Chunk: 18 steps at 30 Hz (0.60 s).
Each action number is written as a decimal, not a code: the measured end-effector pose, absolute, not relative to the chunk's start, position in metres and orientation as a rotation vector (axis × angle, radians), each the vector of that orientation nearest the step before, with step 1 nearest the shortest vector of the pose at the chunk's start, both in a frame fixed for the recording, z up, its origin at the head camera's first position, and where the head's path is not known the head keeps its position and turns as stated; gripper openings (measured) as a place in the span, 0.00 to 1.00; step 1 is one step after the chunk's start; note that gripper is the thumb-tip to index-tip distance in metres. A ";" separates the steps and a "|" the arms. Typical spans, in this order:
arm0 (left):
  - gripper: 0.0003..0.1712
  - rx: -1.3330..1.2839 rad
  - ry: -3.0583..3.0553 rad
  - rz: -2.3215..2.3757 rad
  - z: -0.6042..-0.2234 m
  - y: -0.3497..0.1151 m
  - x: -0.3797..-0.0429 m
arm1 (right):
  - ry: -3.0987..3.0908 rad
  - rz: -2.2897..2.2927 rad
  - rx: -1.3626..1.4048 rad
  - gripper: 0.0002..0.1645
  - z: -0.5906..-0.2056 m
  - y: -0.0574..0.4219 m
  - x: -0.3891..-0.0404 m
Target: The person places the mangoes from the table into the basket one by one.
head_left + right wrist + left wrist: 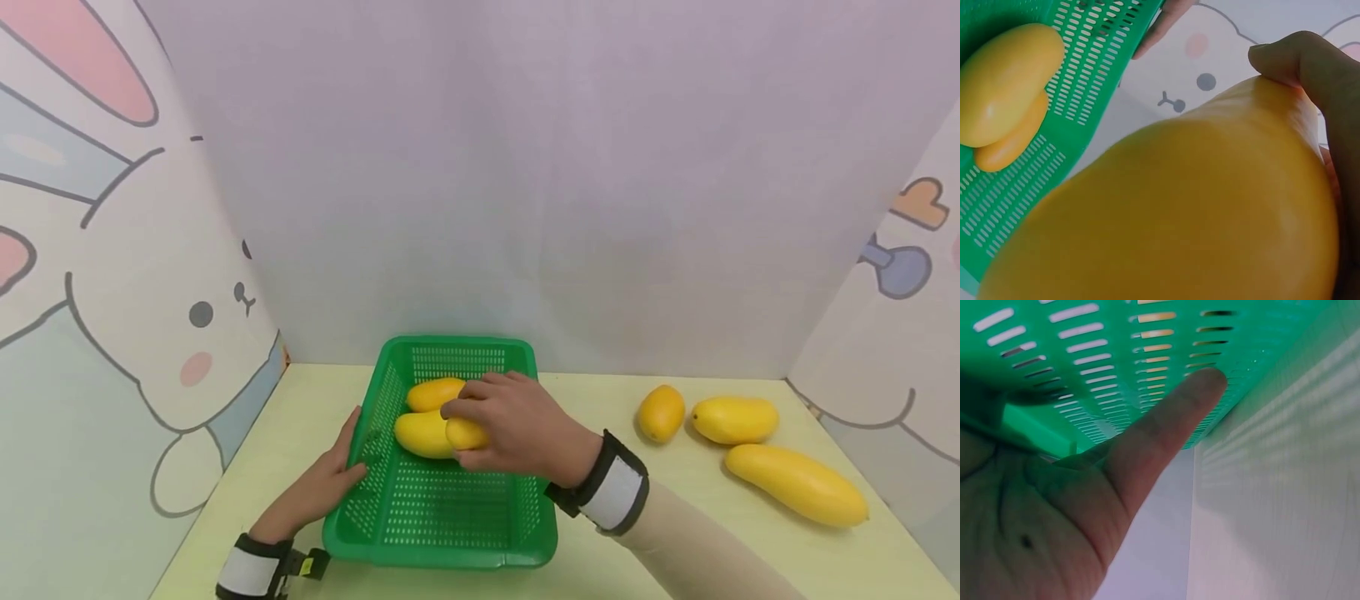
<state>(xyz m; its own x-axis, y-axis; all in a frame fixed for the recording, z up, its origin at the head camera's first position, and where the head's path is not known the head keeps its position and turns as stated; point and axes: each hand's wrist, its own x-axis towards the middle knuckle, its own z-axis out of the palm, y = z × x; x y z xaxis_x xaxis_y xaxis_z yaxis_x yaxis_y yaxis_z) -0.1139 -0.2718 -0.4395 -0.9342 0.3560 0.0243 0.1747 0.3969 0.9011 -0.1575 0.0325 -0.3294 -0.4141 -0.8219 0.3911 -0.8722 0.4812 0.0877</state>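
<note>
right hand [517,423] grips smooth tapered fruit [466,434] over slotted green basket [450,510] that left hand [324,479] pinches.

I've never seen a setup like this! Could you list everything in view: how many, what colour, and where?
Basket: 1, green, on the table
Basket fruits: 2 visible, yellow, inside the basket
Held fruit: 1, yellow, above the basket
Loose fruits: 3, yellow, right of the basket
Table: 1, pale yellow, under the basket
Backdrop: 1, pale lilac, behind the table
Rabbit drawing: 1, mostly white, on the left
Cartoon drawing: 1, mostly white, on the right, partly shown
Wristbands: 2, black and white, one per wrist
Sleeve: 1, beige, right forearm
Left hand: 1, bare, at the basket's left rim
Right hand: 1, bare, gripping the held fruit
</note>
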 end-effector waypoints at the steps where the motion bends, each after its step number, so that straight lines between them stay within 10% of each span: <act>1: 0.45 0.473 2.476 1.566 -0.440 -0.272 -0.114 | -2.354 0.181 1.421 0.22 -0.330 0.031 -0.157; 18: 0.45 0.490 2.497 1.543 -0.438 -0.272 -0.114 | -2.434 0.093 1.527 0.25 -0.330 0.006 -0.158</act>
<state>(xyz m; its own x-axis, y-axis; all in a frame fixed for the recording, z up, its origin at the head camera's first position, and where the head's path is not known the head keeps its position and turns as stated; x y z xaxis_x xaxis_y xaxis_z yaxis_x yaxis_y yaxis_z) -0.1143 -0.2716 -0.4379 -0.9326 0.3597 0.0314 0.1890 0.4122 0.8913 -0.1579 0.0063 -0.3303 -0.4104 -0.8749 0.2571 -0.8920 0.4437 0.0859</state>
